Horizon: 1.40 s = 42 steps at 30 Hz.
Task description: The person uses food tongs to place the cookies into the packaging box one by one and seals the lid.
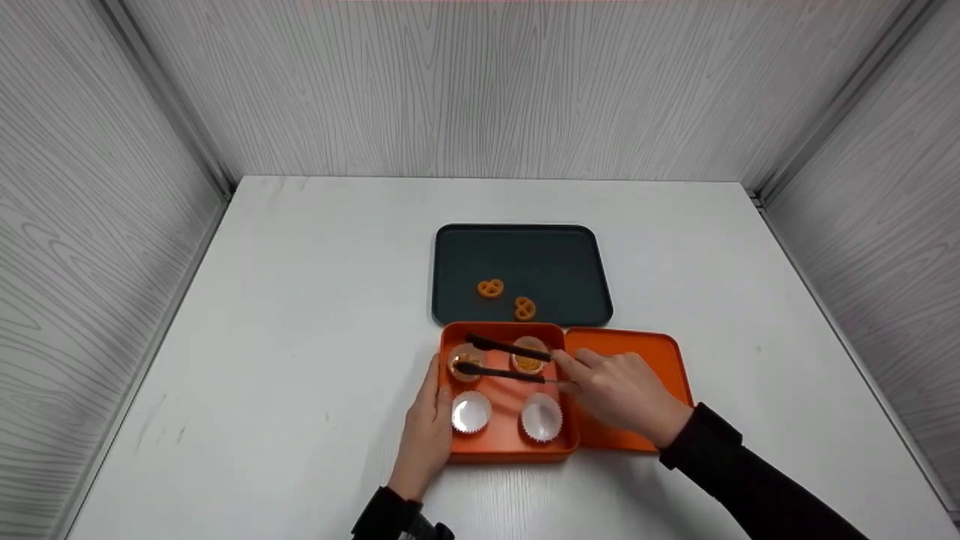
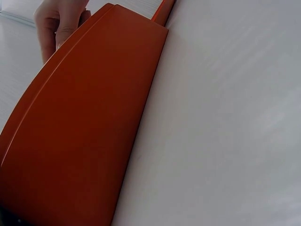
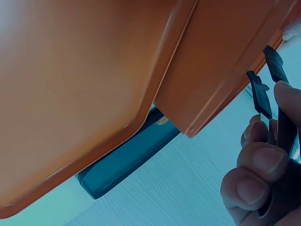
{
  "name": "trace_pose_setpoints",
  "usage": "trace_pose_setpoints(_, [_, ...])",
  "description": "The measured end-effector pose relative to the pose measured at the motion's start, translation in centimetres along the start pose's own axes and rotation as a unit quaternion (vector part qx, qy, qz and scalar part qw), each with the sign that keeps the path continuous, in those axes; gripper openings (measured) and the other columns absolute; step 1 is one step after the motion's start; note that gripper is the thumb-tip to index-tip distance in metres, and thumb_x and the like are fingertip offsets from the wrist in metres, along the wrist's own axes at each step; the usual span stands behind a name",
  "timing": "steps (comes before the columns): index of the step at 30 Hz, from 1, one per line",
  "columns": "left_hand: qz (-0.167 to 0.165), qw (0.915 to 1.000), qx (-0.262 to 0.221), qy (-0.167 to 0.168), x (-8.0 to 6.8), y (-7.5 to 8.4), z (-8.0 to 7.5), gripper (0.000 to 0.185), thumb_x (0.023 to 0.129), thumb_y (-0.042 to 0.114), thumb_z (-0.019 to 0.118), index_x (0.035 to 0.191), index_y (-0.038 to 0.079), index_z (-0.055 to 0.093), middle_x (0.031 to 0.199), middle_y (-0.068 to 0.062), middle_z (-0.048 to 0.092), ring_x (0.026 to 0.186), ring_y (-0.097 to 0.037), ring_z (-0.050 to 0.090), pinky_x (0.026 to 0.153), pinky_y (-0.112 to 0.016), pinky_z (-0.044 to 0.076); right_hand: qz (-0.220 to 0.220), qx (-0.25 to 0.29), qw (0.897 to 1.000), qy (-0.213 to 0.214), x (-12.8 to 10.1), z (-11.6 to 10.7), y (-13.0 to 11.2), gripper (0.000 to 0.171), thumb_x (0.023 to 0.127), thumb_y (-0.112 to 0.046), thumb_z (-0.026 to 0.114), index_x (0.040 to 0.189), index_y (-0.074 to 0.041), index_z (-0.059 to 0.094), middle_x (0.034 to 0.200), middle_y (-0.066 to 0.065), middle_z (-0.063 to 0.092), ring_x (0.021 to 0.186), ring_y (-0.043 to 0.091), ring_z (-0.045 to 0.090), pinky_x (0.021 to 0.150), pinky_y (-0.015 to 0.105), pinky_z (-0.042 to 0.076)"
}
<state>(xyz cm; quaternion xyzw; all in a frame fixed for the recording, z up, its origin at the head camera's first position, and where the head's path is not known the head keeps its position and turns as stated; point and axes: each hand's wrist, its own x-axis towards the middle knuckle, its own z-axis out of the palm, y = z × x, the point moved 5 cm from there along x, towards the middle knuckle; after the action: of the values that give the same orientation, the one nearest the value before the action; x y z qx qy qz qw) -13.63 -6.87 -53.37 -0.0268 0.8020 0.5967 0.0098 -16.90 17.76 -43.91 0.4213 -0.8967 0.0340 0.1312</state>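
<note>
My right hand (image 1: 622, 394) grips a pair of black-tipped tongs (image 1: 510, 349) and holds them over an orange box (image 1: 510, 454). The tong tips stand apart above the far left of the box's white paper cups (image 1: 457, 375); something golden-brown shows in that cup, partly hidden. In the far right cup (image 1: 532, 343) lies another golden-brown piece. The two near cups, left (image 1: 471, 412) and right (image 1: 541, 418), show bare white insides. My left hand (image 1: 424, 439) holds the box's left wall, fingers along the outside and thumb at the rim.
Behind the box, a dark green tray (image 1: 525, 255) carries two pretzels, one on the left (image 1: 490, 289) and one nearer the box (image 1: 524, 308). An orange lid (image 1: 637, 345) lies against the box's right side, partly under my right hand. Grey wood-grain panels (image 1: 480, 90) enclose the white table.
</note>
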Motion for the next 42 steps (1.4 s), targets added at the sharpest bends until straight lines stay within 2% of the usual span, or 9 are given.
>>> trace_pose_setpoints(6, [0.004,1.0,0.002,0.004,-0.1,0.1,-0.1,0.057,0.112,0.026,0.038,0.164,0.008,0.021,0.167,-0.011,0.027,0.154,-0.029,0.025,0.124,-0.053,0.022,0.015,0.004,1.0,0.006,-0.1,-0.5,0.5,0.047,0.087,-0.028,0.083,0.126,-0.007,0.069,0.08,0.004,0.061,0.046,0.008,0.032,0.044,0.016,0.025])
trace_pose_setpoints(14, [-0.014,0.9999,-0.005,-0.002,-0.1,0.0,0.0,0.057,0.112,0.023,0.039,0.164,0.01,0.02,0.168,-0.01,0.025,0.154,-0.029,0.024,0.125,-0.053,0.021,0.03,0.006,0.999,0.02,-0.4,-1.1,1.0,0.047,0.087,-0.027,0.083,0.127,-0.006,0.069,0.079,0.004,0.058,0.047,0.009,0.034,0.044,0.018,0.024])
trace_pose_setpoints(21, [-0.003,1.0,-0.001,0.003,-0.1,0.1,0.0,0.056,0.112,0.02,0.038,0.164,0.009,0.021,0.168,-0.011,0.026,0.154,-0.029,0.024,0.125,-0.052,0.021,0.044,-0.002,0.998,0.036,-0.7,-1.6,1.8,0.05,0.088,-0.028,0.082,0.13,-0.006,0.068,0.082,0.006,0.064,0.045,0.009,0.039,0.043,0.017,0.03])
trace_pose_setpoints(23, [0.002,1.0,0.0,0.006,-0.1,0.0,0.0,0.056,0.112,0.02,0.038,0.164,0.009,0.021,0.168,-0.01,0.026,0.154,-0.028,0.024,0.125,-0.051,0.021,0.05,-0.007,0.998,0.049,-0.8,-1.7,2.2,0.049,0.089,-0.027,0.081,0.13,-0.005,0.068,0.086,0.007,0.067,0.046,0.012,0.045,0.043,0.019,0.035])
trace_pose_setpoints(26, [0.007,0.9999,0.001,0.008,-0.2,0.0,0.0,0.056,0.112,0.021,0.039,0.164,0.009,0.022,0.167,-0.01,0.027,0.154,-0.028,0.025,0.125,-0.051,0.022,0.072,-0.009,0.996,0.058,-0.9,-2.0,2.9,0.046,0.091,-0.027,0.079,0.129,-0.004,0.068,0.084,0.007,0.067,0.049,0.015,0.053,0.045,0.022,0.043])
trace_pose_setpoints(33, [-0.004,1.0,-0.002,0.007,-0.1,0.0,0.0,0.056,0.112,0.022,0.039,0.164,0.011,0.022,0.168,-0.008,0.027,0.154,-0.027,0.025,0.125,-0.051,0.022,0.161,0.026,0.986,0.013,-0.7,-1.8,5.0,0.043,0.095,-0.027,0.074,0.13,-0.003,0.066,0.08,0.009,0.064,0.051,0.014,0.048,0.053,0.027,0.052])
trace_pose_setpoints(39, [-0.012,0.9999,-0.002,0.005,-0.1,0.0,0.1,0.057,0.111,0.022,0.04,0.164,0.012,0.022,0.168,-0.008,0.028,0.154,-0.027,0.026,0.125,-0.051,0.022,0.22,0.045,0.974,-0.027,-0.4,-1.0,6.5,0.042,0.098,-0.028,0.07,0.131,-0.002,0.064,0.091,0.014,0.071,0.063,0.024,0.063,0.066,0.039,0.061])
trace_pose_setpoints(42, [-0.013,0.9999,-0.002,0.006,-0.1,0.0,0.1,0.057,0.111,0.021,0.04,0.164,0.011,0.022,0.167,-0.01,0.028,0.154,-0.029,0.026,0.124,-0.053,0.023,0.236,0.05,0.969,-0.05,-0.2,-0.3,7.0,0.043,0.098,-0.028,0.07,0.132,-0.002,0.064,0.095,0.016,0.071,0.067,0.027,0.064,0.07,0.043,0.062])
